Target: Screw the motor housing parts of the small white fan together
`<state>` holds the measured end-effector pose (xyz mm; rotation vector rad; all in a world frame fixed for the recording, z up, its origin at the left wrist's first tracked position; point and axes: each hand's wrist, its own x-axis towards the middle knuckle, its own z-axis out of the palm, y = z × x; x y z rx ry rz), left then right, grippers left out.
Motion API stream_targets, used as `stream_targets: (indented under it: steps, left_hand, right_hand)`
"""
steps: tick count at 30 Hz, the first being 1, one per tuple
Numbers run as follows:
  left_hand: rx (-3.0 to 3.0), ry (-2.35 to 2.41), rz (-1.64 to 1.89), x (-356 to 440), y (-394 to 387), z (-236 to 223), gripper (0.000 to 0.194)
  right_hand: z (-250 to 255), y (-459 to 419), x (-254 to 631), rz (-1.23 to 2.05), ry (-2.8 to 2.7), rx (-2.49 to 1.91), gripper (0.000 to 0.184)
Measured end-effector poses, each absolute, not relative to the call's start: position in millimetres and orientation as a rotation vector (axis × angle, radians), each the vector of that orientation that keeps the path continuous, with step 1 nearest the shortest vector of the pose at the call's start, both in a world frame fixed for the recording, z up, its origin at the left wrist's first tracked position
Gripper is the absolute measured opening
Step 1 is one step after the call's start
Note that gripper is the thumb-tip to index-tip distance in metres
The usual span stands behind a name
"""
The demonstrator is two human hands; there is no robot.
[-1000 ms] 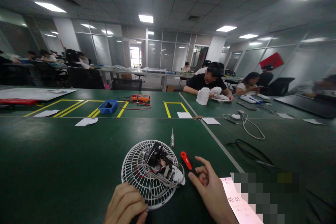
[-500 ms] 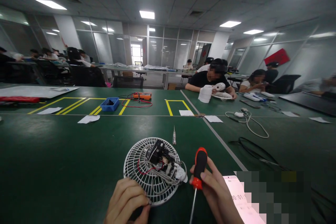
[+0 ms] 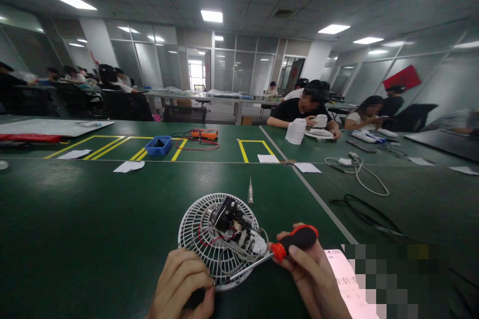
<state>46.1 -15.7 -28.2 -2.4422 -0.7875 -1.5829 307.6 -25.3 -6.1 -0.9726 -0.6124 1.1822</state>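
Note:
A white fan grille (image 3: pixel 190 219) lies on the green table in front of me. On it sits a motor assembly (image 3: pixel 227 214) with a black housing, grey cables and a red wire. My left hand (image 3: pixel 183 284) is closed in a pinch at the grille's near rim; a tiny thing at its fingertips is too small to name. In my right hand (image 3: pixel 307 264) is a red and black screwdriver (image 3: pixel 299 240), its shaft slanting left over the grille toward the left fingertips. Beyond the grille lies a small clear-handled screwdriver (image 3: pixel 250 193).
A lit phone (image 3: pixel 339 279) lies beside my right wrist. Farther off are a blue bin (image 3: pixel 158 146), an orange multimeter (image 3: pixel 204 134), paper slips (image 3: pixel 129 166), a white cable (image 3: pixel 355 172) and a black cable (image 3: pixel 370 222). Across the table a person (image 3: pixel 290 112) handles white fan parts.
My right hand has turned the screwdriver from pointing back toward me to pointing left across the grille. My left hand has stayed pinched at the grille's rim.

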Motion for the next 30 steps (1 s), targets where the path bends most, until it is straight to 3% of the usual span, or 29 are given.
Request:
stream_targets:
  steps: [30]
  left_hand:
    - [-2.416, -0.823, -1.599, 46, -16, -30, 0.016]
  right_hand:
    - [4, -31, 297, 1.184, -0.631, -0.997, 0.057]
